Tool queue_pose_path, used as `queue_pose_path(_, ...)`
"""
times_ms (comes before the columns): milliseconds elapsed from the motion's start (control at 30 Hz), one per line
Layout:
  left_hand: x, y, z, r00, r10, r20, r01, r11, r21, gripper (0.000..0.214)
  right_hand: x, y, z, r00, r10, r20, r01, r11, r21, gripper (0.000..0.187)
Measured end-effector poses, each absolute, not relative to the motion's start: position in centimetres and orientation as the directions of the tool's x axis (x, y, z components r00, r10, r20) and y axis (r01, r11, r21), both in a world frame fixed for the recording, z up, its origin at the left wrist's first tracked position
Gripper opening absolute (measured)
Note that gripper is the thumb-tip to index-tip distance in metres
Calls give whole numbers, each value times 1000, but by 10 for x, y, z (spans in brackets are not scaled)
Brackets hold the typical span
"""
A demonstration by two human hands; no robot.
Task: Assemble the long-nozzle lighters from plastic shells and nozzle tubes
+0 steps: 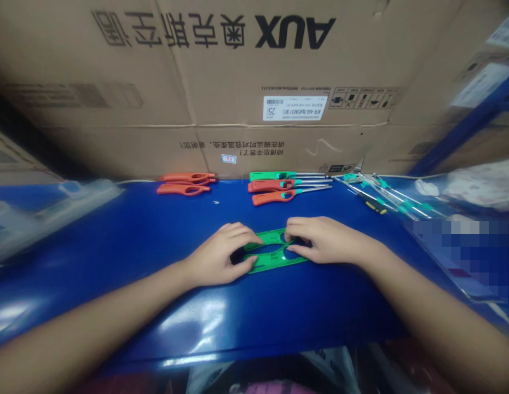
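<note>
Two green lighter casing halves (pixel 271 261) lie side by side on the blue tabletop, insides facing up, their trigger holes toward the right. My left hand (pixel 221 254) is closed around their left ends, thumb on the near half and fingers on the far half. At the right ends, my right hand (pixel 320 239) grips them the same way, fingers bent by the trigger holes. Beyond my hands lie several lighters (pixel 273 197) with orange or green bodies and metal tubes. To their left rest some orange lighter casings (pixel 184 189).
Metal lighter tubes with teal parts (pixel 396 194) are piled at the back right, beside a black-and-yellow tool handle (pixel 371 202). A large cardboard box (pixel 221 109) stands behind the table. Clear plastic packaging (pixel 45 224) lies on the left; a pixelated flat object (pixel 451 262) is on the right.
</note>
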State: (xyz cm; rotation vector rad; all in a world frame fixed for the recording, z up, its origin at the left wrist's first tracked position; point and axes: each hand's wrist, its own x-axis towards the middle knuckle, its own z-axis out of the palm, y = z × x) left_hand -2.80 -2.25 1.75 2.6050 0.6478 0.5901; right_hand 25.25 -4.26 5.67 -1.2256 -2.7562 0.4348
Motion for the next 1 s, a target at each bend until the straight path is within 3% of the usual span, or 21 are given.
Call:
queue_pose_path(467,-27,-21,17,779,545,309,378,-802,462,23,252,-42,57,-705,709,1,682,678,-273,10)
queue_pose_path(567,-26,-22,19,777,539,326,381,-814,438,24,257,-39,59,-708,696,116,654,709,-262,20)
queue_pose_path(667,-27,-25,21,782,524,339,384,-832,400,27,268,-34,64,-602,741,298,713,667,-217,22)
queue_pose_path(733,-28,-26,22,792,508,339,381,-845,374,31,278,-28,70,-470,800,372,831,543,-119,22)
queue_pose_path(800,-28,-28,22,804,490,336,378,-859,346,39,292,-19,77,-267,872,411,952,306,-31,26)
queue_pose_path(833,-28,-29,22,811,480,333,376,-865,332,43,300,-14,82,-118,895,430,988,151,-44,27)
queue_pose_path(900,-27,-31,21,826,464,320,372,-875,310,52,319,-4,89,259,859,441,963,-194,-188,24)
queue_pose_path(1000,-26,-31,20,837,453,308,366,-880,301,57,355,10,91,481,825,295,874,-424,-238,16)
